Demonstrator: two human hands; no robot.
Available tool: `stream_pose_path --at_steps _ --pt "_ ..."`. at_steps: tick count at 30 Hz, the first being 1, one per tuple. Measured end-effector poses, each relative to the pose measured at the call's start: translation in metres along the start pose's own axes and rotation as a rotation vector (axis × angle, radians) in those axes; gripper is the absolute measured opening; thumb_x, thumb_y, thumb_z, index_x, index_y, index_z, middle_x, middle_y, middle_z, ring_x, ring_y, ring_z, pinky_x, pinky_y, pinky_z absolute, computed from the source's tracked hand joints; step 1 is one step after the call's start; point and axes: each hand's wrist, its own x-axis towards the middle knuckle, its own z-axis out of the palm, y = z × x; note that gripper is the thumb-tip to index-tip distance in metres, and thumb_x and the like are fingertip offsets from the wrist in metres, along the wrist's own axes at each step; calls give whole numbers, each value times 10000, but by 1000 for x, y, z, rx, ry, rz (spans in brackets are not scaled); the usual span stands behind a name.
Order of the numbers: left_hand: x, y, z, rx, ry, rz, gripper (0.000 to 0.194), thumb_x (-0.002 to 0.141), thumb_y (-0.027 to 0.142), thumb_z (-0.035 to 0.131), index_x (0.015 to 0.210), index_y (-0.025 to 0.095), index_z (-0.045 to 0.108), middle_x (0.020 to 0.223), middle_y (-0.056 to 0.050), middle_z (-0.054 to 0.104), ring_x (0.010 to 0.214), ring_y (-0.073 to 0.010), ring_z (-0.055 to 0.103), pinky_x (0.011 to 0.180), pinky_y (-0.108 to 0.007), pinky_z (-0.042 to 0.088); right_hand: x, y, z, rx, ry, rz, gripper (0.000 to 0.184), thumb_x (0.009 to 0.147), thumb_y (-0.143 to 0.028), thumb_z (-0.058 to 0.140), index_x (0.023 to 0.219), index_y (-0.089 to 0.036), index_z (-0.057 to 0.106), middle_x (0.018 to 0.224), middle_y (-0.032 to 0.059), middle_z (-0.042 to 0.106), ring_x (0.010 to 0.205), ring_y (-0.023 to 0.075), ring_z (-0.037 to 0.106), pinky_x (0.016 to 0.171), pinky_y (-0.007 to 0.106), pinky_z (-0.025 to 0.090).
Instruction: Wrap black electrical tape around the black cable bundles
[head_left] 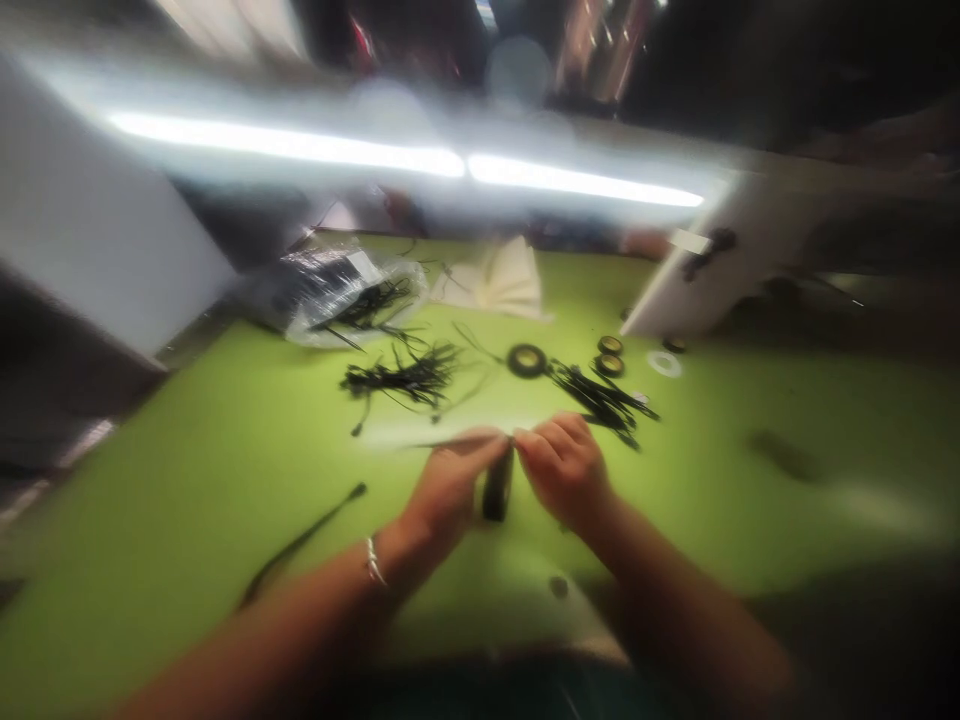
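Nearer the wearer than the black tape roll (527, 361), the left hand (454, 485) and right hand (566, 465) pinch a dark cable (457, 441), fingertips nearly meeting, above a black block (496, 490) on the tabletop (315, 425).

My left hand (457, 478) and right hand (568, 466) nearly met ahead of me, fingers curled, thumbs pinched inward, forearms angled together.

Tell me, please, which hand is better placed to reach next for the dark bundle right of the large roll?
Probably the right hand: it is just below that dark bundle, while the left hand is farther away.
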Motion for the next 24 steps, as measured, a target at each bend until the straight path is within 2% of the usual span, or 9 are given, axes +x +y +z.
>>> stream_pose_path --at_steps 2,4,7,9,14,18,21,23,24 --pt "2 4 -2 65 15 37 158 783 301 689 815 147 704 852 -50 693 824 -176 610 816 -307 471 0 3 1 79 13 21 84 851 -124 582 888 -200 589 706 14 616 717 167 525 735 328 409" --pt "4 5 -5 192 38 119 145 775 286 693 801 144 705 866 -62 696 851 -191 621 830 -317 474 1 4 1 185 -28 125 58 859 -141 575 856 -199 579 728 17 627 730 163 542 740 320 414" --pt "9 2 -8 429 54 313 97 771 243 685 769 147 706 839 -68 692 840 -196 629 807 -314 483 1 1 0 335 -232 296 98 891 -160 509 824 -195 571 747 23 628 698 148 546 688 283 417" --pt "13 -3 -10 529 49 437 67 778 209 667 775 154 705 825 -68 689 835 -193 629 792 -312 486 2 -2 -1 391 -370 361 161 901 -148 461 787 -192 565 744 26 622 673 143 540 650 268 406" --pt "18 -9 -16 606 -96 551 88 810 184 624 763 157 693 824 -83 689 829 -194 630 755 -320 488 5 5 -10 593 -609 551 243 897 -187 465 670 -185 552 643 -7 587 609 116 514 595 237 378" --pt "20 -2 -22 780 -231 729 108 826 154 596 779 189 687 815 -53 690 818 -175 624 927 -407 401 11 18 -18 921 -840 705 328 932 -311 446 673 -170 590 636 -9 599 599 103 529 610 227 400" --pt "20 4 -24 836 -274 795 132 835 148 578 778 206 682 813 -39 688 831 -169 626 1021 -458 314 11 20 -17 1104 -834 754 329 922 -356 474 686 -163 596 627 -14 573 604 99 513 621 227 397" --pt "19 6 -22 726 -234 732 101 830 194 599 762 192 674 835 -65 687 837 -183 626 948 -424 399 10 17 -14 1162 -730 801 315 900 -362 511 662 -165 577 600 -28 535 583 91 477 596 222 376" --pt "18 6 -20 644 -218 640 91 826 229 613 770 182 669 835 -75 682 800 -184 628 858 -387 456 10 15 -13 1164 -670 823 309 886 -360 529 648 -168 563 590 -35 517 571 87 457 582 220 364"
